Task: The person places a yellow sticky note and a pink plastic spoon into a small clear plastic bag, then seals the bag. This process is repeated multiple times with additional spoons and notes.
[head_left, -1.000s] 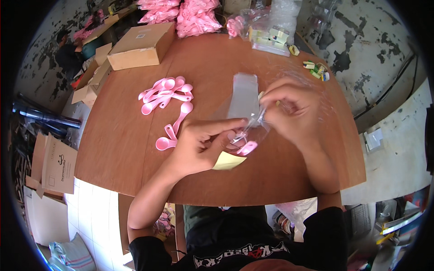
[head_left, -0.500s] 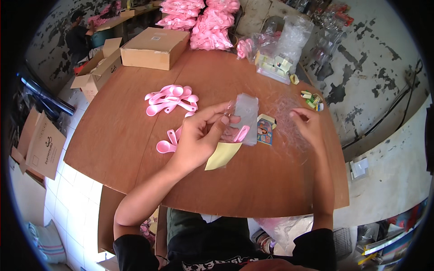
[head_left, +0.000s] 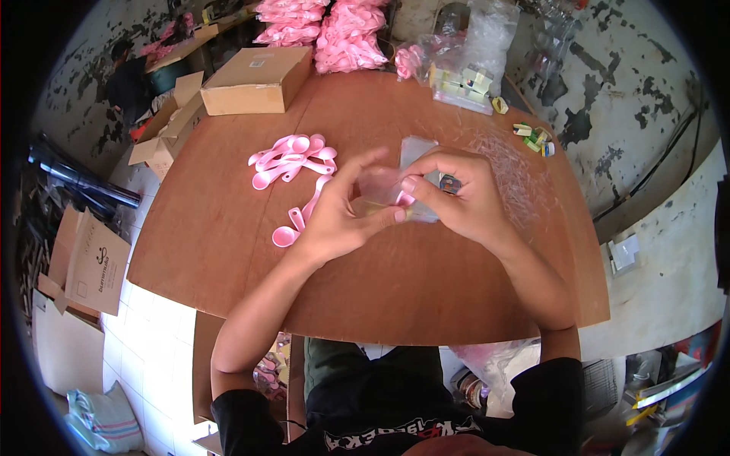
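My left hand (head_left: pixel 338 220) grips a clear plastic bag (head_left: pixel 376 182) over the middle of the table, its upper fingers raised and slightly blurred. Inside the bag, part of a pink measuring spoon (head_left: pixel 405 199) and a yellow card (head_left: pixel 371 207) show through. My right hand (head_left: pixel 464 194) pinches the bag's right side between thumb and fingers. Beneath the hands lies a stack of flat clear bags (head_left: pixel 418 147), partly covered. A small printed card (head_left: pixel 449 183) peeks out behind my right fingers. Left of my hands are a pile of pink measuring spoons (head_left: pixel 289 161) and a few loose ones (head_left: pixel 285 236).
Thin clear plastic strips (head_left: pixel 517 178) litter the table's right side, near small yellow-green pieces (head_left: pixel 534 138). At the back stand a closed carton (head_left: pixel 255 80), bagged pink spoons (head_left: pixel 350 42) and a clear container (head_left: pixel 464 87). A person (head_left: pixel 129 87) sits far left beyond an open carton (head_left: pixel 171 125).
My right hand has come left from over the plastic strips to the bag and closed on it. My left hand has turned, and the yellow card now mostly sits behind my fingers.
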